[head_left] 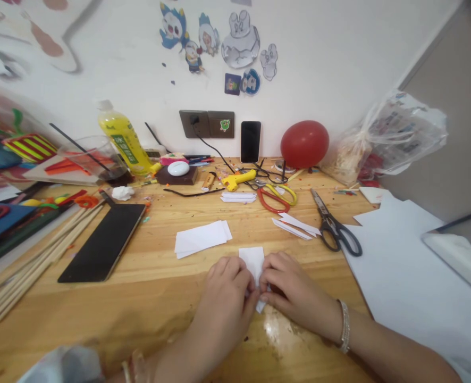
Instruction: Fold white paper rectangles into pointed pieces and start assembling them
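The paper slip (252,259) lies at the near middle of the tabletop (159,308), between the two hands and nearer than the loose stack of white rectangles (201,238). The step in hand looks like a fold at the slip's near end. To do it well, line the long edges up first, pin one side flat, then press the crease outward from the middle; thin paper probably skews if both sides pull at once.

The left hand (229,284) reaches in from the near left, back upward, fingers curled and pinching the slip's left edge. The right hand (289,284) mirrors it from the near right, thumb and fingers drawn together on the right edge, its braceleted wrist low over the wood. The exact fingertip contact is partly hidden.
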Demonstrator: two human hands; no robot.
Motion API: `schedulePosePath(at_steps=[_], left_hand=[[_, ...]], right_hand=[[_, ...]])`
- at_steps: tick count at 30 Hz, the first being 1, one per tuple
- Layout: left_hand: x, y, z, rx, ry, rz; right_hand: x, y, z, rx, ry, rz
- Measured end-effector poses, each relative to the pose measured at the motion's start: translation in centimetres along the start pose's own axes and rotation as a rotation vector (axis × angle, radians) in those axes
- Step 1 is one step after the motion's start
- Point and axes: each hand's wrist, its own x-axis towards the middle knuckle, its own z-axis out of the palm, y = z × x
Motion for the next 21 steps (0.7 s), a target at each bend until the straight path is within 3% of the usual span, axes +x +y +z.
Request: schedulePosePath(at_steps=[14, 18, 21], left_hand=[[0.3, 0.06, -0.18, 0.018, -0.053, -0.017], [0.37, 0.01, -0.18, 0.039, -0.063, -0.02], [0.32, -0.02, -0.19, 0.033, -0.064, -0.02]], right_hand=[[-0.25, -0.8, 0.39, -0.078, 0.005, 0.052], [-0.14, -0.54, -0.06, -0.009, -0.026, 0.041], [-0.04, 0.15, -0.45, 0.043, 0.036, 0.073]])
